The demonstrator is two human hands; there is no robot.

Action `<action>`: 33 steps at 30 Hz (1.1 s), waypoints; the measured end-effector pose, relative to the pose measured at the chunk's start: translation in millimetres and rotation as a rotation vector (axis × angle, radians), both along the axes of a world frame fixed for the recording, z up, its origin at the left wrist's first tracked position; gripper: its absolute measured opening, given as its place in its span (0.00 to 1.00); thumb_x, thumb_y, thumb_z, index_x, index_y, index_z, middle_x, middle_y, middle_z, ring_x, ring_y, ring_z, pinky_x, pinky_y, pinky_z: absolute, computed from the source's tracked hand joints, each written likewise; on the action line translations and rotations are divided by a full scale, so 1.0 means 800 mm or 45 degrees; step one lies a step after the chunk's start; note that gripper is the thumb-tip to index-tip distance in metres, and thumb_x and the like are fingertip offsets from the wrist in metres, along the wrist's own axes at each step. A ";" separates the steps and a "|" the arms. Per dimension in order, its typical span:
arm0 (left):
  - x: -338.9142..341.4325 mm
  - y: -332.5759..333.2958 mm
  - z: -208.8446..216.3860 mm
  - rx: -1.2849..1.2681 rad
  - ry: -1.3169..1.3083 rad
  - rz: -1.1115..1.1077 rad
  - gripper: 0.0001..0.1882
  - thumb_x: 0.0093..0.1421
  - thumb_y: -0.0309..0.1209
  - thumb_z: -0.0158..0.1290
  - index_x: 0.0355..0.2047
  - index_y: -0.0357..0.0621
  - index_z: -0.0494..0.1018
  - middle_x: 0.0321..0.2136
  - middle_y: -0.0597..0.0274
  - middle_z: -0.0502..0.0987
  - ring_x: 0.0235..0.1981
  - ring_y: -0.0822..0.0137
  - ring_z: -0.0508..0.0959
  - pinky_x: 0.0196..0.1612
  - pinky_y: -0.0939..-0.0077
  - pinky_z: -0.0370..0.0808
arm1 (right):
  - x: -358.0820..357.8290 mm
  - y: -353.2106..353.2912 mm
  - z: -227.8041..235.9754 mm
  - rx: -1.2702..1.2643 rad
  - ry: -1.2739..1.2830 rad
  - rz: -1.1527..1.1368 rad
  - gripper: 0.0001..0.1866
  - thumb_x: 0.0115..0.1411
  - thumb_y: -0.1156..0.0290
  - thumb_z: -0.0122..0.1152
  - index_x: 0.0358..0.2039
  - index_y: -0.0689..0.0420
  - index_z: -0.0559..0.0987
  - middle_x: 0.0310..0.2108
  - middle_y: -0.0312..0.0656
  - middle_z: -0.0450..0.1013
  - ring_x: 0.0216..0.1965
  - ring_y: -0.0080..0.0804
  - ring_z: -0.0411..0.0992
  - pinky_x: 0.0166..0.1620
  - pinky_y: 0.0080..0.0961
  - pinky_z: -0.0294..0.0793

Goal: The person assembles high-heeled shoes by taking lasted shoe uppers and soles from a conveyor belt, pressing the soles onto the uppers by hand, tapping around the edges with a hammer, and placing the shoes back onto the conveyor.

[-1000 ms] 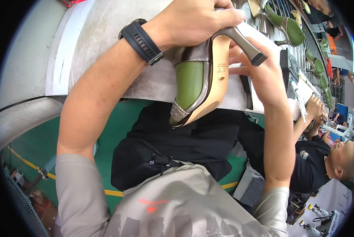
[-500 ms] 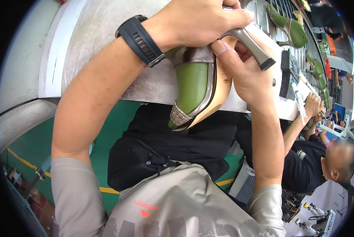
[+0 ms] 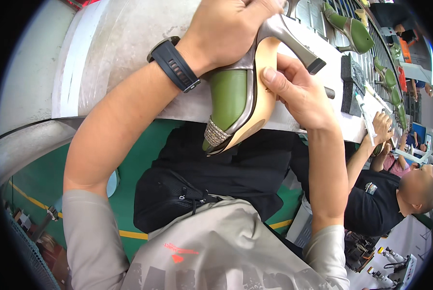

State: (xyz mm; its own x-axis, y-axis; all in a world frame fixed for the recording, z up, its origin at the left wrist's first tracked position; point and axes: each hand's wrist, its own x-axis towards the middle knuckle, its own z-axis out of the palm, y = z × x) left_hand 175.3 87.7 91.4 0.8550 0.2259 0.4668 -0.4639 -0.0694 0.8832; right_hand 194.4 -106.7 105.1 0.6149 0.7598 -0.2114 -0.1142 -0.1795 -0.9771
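Green floor point(image 3: 135, 150) shows below a pale tabletop point(image 3: 124, 43), and more green heels point(image 3: 357, 36) rest on a rack at upper right. Over the tabletop's near edge, a green high-heeled shoe point(image 3: 228, 96) hangs toe down, its tan sole point(image 3: 252, 121) turned rightward. Of the hands, the left hand point(image 3: 231, 31) grips its heel end; the right hand point(image 3: 306, 94) is curled, thumb on the sole, though I cannot tell whether it grips anything.

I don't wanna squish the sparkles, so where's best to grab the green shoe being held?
Probably midway along the green shoe, from the person's right: the tan sole faces that way, giving a thumb room, clear of the sparkly band.
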 end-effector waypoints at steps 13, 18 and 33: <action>0.001 -0.006 -0.002 0.022 -0.015 0.095 0.24 0.74 0.41 0.49 0.30 0.29 0.76 0.20 0.51 0.76 0.25 0.69 0.74 0.31 0.69 0.73 | -0.017 0.017 0.005 -0.103 -0.060 -0.108 0.21 0.69 0.64 0.62 0.55 0.67 0.76 0.44 0.37 0.79 0.46 0.21 0.74 0.54 0.23 0.72; -0.002 0.015 0.014 0.172 0.137 -0.125 0.25 0.74 0.44 0.51 0.31 0.32 0.76 0.21 0.57 0.76 0.27 0.73 0.74 0.32 0.73 0.73 | 0.018 0.035 0.007 -0.128 -0.533 -0.216 0.15 0.60 0.66 0.71 0.42 0.64 0.82 0.29 0.37 0.79 0.29 0.20 0.75 0.34 0.23 0.77; -0.153 0.059 -0.005 0.628 -0.090 0.214 0.39 0.42 0.34 0.77 0.56 0.38 0.76 0.54 0.46 0.78 0.52 0.52 0.81 0.54 0.63 0.81 | -0.027 0.028 0.054 -0.233 -1.677 0.055 0.30 0.48 0.61 0.80 0.50 0.62 0.82 0.46 0.50 0.81 0.46 0.50 0.78 0.52 0.39 0.75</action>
